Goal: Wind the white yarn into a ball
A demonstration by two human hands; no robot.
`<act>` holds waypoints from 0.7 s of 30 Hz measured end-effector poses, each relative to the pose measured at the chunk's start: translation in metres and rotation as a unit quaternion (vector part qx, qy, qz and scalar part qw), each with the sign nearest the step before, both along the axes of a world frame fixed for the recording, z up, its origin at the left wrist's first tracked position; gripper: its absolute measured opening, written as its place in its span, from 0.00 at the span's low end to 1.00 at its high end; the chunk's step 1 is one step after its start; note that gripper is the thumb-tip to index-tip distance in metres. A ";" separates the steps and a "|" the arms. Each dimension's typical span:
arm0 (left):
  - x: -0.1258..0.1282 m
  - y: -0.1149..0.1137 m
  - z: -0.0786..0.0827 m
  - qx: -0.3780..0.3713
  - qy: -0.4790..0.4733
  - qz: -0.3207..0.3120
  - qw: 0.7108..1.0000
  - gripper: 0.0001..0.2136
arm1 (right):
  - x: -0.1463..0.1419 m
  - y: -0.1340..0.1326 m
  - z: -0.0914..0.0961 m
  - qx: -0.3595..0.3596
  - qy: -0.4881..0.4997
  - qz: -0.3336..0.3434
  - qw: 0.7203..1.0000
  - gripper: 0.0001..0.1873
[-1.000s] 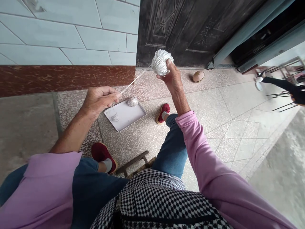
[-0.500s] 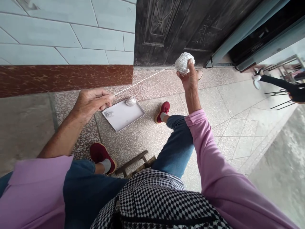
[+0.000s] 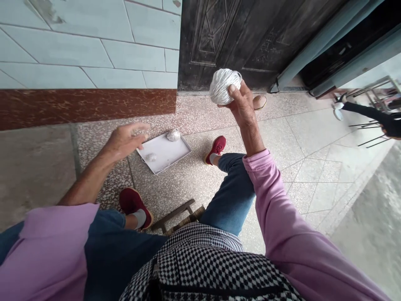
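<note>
A large ball of white string (image 3: 223,86) is gripped in my right hand (image 3: 243,102), raised in front of the dark door. My left hand (image 3: 125,139) hangs above the left corner of a shallow white tray (image 3: 166,155), its fingers apart and slightly blurred. No string shows between those fingers. Two smaller white balls lie in the tray: one string ball (image 3: 173,135) by the far edge, and a blurrier one (image 3: 151,157) near the left side.
A low wooden stool (image 3: 175,215) is under me, between my red shoes (image 3: 133,202). Ahead are a tiled wall (image 3: 78,46) and a dark carved door (image 3: 216,37). A round pinkish object (image 3: 259,102) lies by the doorway. Another person's leg (image 3: 363,109) and metal furniture (image 3: 376,90) appear at right.
My right hand has moved left with the string ball, which has turned. My left hand has opened from its pinch, and the taut strand between the hands no longer shows.
</note>
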State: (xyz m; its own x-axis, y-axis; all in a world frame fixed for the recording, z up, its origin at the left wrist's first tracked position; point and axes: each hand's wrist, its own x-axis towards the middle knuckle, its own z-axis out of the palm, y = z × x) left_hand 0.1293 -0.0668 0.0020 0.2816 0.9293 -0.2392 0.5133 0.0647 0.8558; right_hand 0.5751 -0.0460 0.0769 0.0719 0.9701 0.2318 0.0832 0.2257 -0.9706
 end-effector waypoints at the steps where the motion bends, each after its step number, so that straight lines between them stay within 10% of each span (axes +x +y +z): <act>1: 0.004 0.003 0.004 0.058 -0.028 0.030 0.997 0.32 | -0.012 -0.003 0.003 -0.002 -0.004 0.015 1.000 0.43; 6: 0.037 0.019 0.014 0.170 -0.219 0.052 0.959 0.33 | -0.064 -0.013 0.009 -0.040 -0.026 0.081 0.996 0.58; 14: 0.089 0.048 -0.008 0.213 -0.337 -0.026 0.917 0.62 | -0.113 -0.020 -0.001 -0.121 0.028 0.169 0.978 0.54; 21: 0.083 0.028 0.032 0.236 -0.314 0.019 0.919 0.47 | -0.120 -0.027 -0.006 -0.168 0.075 0.261 0.948 0.55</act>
State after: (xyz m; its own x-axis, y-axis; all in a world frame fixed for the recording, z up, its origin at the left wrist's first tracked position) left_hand 0.2121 -0.0393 0.0340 0.1924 0.8995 0.3922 -0.0872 -0.3824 0.9199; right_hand 0.4548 -0.0731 0.0709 -0.4310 0.8995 -0.0715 -0.0990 -0.1259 -0.9871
